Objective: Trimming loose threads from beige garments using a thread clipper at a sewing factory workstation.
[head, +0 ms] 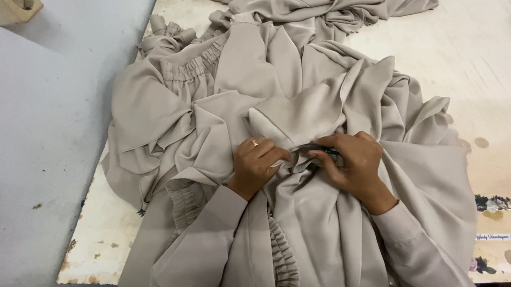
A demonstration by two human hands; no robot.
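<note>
Worker stands at a worn cream table (481, 53), both hands down on a beige garment (299, 101) heaped across it.

Left hand (255, 163): fingers curled tight, pinching a fold of the fabric near the middle of the heap. Ring visible on one finger. Knuckles up, wrist resting on the cloth.

Right hand (353, 162): fingers closed round a small dark cutting tool (319, 150), prob. thread snips; blades point left toward the pinched fold. Tool tip sits just beside the left fingertips, at the cloth. Cannot tell if blades are apart or together; too small.

Garment: satin-like, pale taupe, heavily rumpled. Elastic-gathered band (192, 66) shows at upper left of heap; another gathered strip (283, 257) runs down bottom centre, between the worker's forearms. More of the same fabric (330, 2) lies bunched at the far end of the table, touching the main heap. Worker's sleeves are the same colour as the cloth, so the edges are hard to separate.

Table surface: paint chipped along the left edge, stains at right. Floral-printed label strip (499, 203) at right edge, near the worker's right elbow. Grey floor (37, 141) left of table. Pale block-shaped item (8, 8) at top left corner, partly cut off; kind not clear.
</note>
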